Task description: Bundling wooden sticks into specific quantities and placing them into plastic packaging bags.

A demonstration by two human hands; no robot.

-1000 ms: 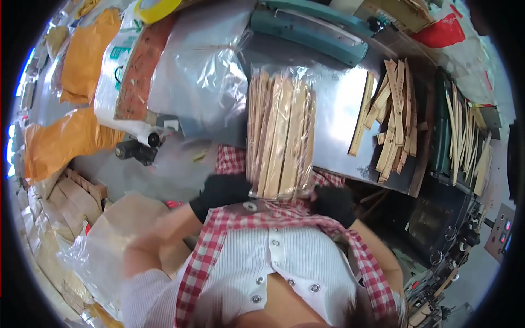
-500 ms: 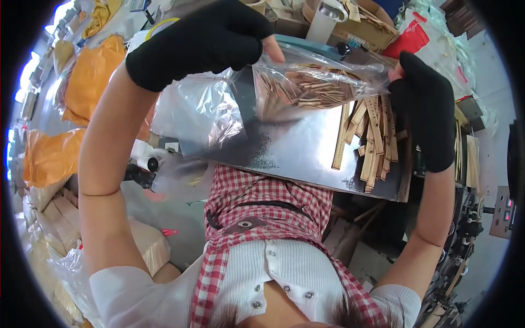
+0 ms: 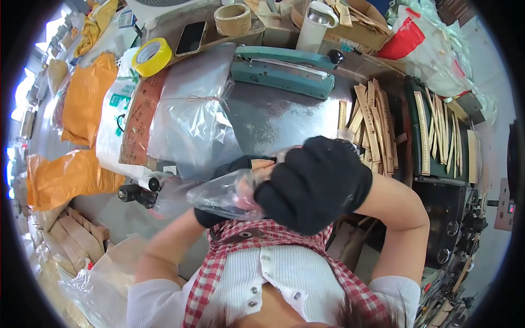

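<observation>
Close in front of my checked apron, both hands in black fingerless gloves grip a clear plastic bag (image 3: 216,192). My right hand (image 3: 317,186) is closed over the bag and covers much of it. Behind the bag, my left hand (image 3: 238,167) is partly hidden, its fingers pressed against the plastic. The bag's contents are mostly hidden now. Beyond my right hand, a loose pile of wooden rulers (image 3: 377,120) lies on the metal-topped table (image 3: 268,117). A teal hand-lever bag sealer (image 3: 284,71) stands at the table's far side.
A string-tied stack of clear bags (image 3: 191,117) lies at left. Behind it are a yellow tape roll (image 3: 151,57), a phone (image 3: 191,38) and a brown tape roll (image 3: 232,20). A white bottle (image 3: 314,30) stands far back. More wooden strips (image 3: 437,126) lie at right.
Both hands have come down from the far side of the table to my apron, bringing the bag of wooden rulers. The bag is now bunched between them, and the sealer is uncovered.
</observation>
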